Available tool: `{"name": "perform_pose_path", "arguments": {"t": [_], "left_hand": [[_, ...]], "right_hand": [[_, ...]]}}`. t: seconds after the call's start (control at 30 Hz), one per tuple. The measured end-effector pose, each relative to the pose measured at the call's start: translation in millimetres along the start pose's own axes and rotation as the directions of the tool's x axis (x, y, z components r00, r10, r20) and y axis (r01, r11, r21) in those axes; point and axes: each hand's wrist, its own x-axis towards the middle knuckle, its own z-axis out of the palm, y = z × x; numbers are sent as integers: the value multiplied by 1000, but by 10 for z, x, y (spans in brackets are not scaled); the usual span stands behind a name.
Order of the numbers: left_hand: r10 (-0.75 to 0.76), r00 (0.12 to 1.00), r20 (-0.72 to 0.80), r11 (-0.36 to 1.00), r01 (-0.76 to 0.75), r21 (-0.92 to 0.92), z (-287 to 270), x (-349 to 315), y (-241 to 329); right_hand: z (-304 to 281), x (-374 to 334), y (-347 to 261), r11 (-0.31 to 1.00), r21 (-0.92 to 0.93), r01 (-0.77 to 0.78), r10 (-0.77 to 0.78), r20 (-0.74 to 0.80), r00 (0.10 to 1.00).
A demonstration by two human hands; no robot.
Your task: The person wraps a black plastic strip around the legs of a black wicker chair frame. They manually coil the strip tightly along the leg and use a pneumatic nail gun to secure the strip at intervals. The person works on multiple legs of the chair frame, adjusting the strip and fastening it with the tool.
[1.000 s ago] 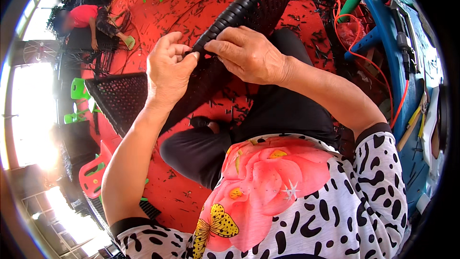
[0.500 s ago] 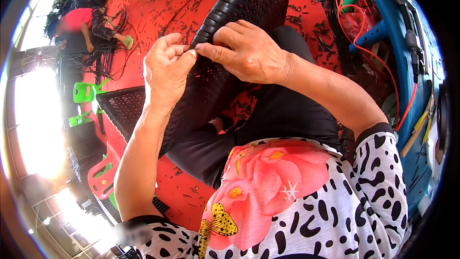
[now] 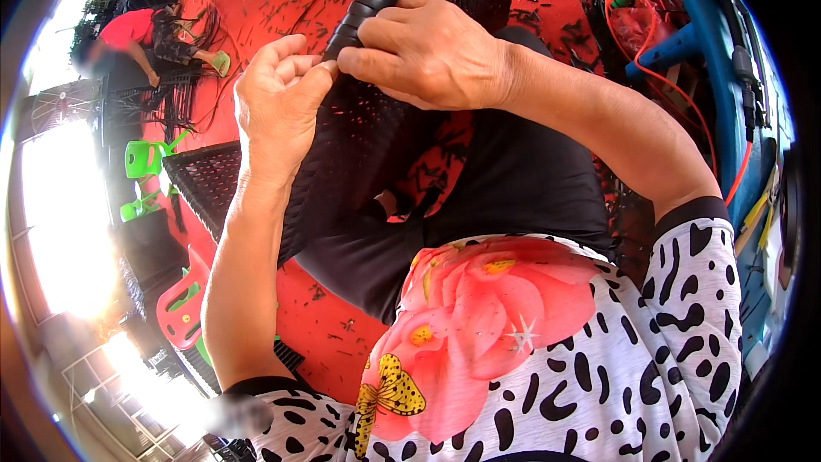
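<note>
Now | left hand (image 3: 278, 103) grip pinched on black woven panel (image 3: 359, 145) rim | right hand (image 3: 428, 51) grip clamped over same rim

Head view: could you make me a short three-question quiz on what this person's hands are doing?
1. True or false: both hands meet at the wrapped edge of the black woven panel.
2. What colour is the floor? A) grey B) red C) white
3. Fill in: the right hand lies on the panel's rim, and the left hand pinches it from the ____ side.

Key: 1 true; 2 B; 3 left. A green plastic chair stands beyond.
</note>
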Motion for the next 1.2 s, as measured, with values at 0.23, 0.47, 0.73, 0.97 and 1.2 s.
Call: {"name": "perform_pose_path", "arguments": {"t": [0.23,0.47,0.73,0.97,1.2], "left_hand": [[-63,998,9,998,63,23,26,-40,116],[-92,995,30,994,94,-54,-43,55,67],[-87,996,26,989,89,-118,-48,70,58],[-67,997,38,982,73,-177,-55,65,20],[-117,990,82,962,134,-239,-99,96,37]], "right_hand": [[151,-90,-167,959,133,-251,256,-21,967],[418,-227,-129,930,253,-268,318,-180,931],[473,-127,-238,870,345,-352,446,-245,861],[464,-53,-322,732,504,-458,614,-199,763],[409,-7,-326,654,548,-521,683,-131,718]]}}
